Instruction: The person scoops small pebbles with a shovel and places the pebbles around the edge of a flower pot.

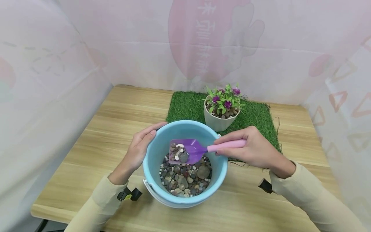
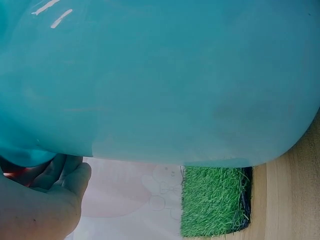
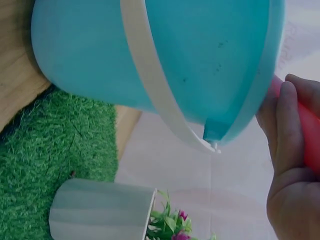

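Observation:
My right hand (image 1: 255, 149) pinches the pink handle of a small toy shovel (image 1: 197, 149) with a purple translucent blade. On that blade sits a small heap of pebbles (image 1: 177, 153), grey, brown and white. The blade is above the inside of a light blue bucket (image 1: 185, 200), whose bottom is covered with more pebbles (image 1: 185, 180). Extended fingers of my left hand (image 1: 137, 149) rest against the bucket's outer left side, just at the rim. In the right wrist view, the fingers round the shovel handle (image 3: 311, 137) are close beside the bucket's rim.
Behind the bucket, a white pot (image 1: 220, 121) with purple flowers stands on a green artificial grass mat (image 1: 188, 104). The bucket's white carrying handle (image 3: 150, 75) hangs down its side. All rests on a wooden table (image 1: 87, 161), with printed cloth walls around it.

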The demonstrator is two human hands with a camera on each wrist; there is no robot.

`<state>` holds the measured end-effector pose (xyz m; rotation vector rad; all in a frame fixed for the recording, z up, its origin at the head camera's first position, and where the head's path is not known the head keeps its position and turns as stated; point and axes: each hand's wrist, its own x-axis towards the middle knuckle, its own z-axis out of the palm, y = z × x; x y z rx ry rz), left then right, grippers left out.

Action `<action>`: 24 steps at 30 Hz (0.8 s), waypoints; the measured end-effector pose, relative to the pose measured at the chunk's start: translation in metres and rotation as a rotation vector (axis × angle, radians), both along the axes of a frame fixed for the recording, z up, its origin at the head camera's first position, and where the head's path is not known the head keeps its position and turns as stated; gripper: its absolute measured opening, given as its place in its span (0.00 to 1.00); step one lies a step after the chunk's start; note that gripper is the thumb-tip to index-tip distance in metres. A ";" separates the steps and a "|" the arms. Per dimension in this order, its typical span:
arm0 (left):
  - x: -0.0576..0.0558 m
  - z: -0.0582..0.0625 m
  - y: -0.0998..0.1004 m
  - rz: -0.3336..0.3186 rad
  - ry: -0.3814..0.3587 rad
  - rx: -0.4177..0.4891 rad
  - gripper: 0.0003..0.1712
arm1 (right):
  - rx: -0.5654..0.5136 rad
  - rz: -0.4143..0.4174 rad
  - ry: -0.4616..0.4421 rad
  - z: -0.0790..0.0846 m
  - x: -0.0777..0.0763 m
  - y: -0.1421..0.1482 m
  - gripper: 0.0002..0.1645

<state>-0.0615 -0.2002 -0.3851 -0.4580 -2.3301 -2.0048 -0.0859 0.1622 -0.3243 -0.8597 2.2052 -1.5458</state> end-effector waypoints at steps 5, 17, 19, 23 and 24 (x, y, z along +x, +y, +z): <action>0.001 0.001 0.000 0.013 -0.011 -0.017 0.26 | -0.037 -0.018 0.022 0.005 0.003 0.011 0.13; 0.000 0.000 0.000 0.009 0.000 -0.008 0.26 | -0.005 -0.150 0.035 0.012 0.008 0.042 0.14; 0.000 0.000 0.000 0.008 0.000 -0.002 0.26 | 0.003 -0.167 0.022 0.013 0.009 0.048 0.15; 0.000 0.000 0.000 0.002 -0.002 0.007 0.26 | 0.028 -0.211 0.024 0.014 0.012 0.059 0.16; 0.000 0.000 0.000 0.001 -0.002 0.007 0.26 | 0.036 -0.226 0.025 0.015 0.012 0.062 0.15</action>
